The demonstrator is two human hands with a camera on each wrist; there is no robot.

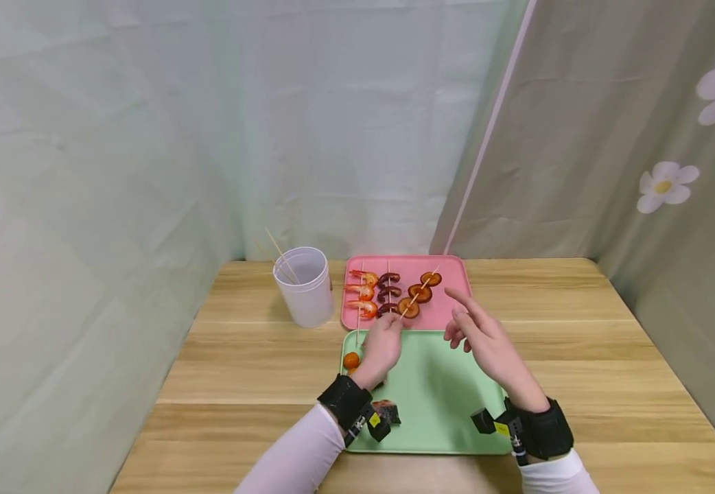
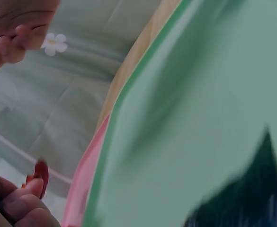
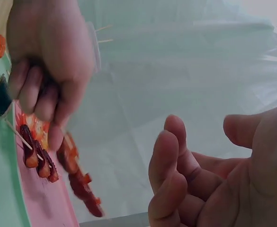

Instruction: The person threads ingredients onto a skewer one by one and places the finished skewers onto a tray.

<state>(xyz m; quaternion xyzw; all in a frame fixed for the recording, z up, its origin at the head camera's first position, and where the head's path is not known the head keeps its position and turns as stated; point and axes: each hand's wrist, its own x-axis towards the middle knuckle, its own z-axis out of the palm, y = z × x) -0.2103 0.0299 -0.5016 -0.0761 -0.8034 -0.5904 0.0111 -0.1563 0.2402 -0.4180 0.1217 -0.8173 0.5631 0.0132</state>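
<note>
My left hand pinches the lower end of a skewer of sliced mushrooms, which slants up and right over the pink tray. In the right wrist view, the mushroom skewer extends beyond the left thumb and forefinger, the other fingers curled in. Right of it, my right hand hovers over the trays with nothing in it. Its fingers are loosely bent and apart from the thumb. A shrimp skewer and a skewer of dark curled tentacle-like pieces lie side by side on the pink tray.
Nearest me is a green tray, with orange balls and a dark chunk along its left side, partly hidden by my left arm. A white cup with thin sticks stands left of the pink tray. Curtains enclose the wooden table.
</note>
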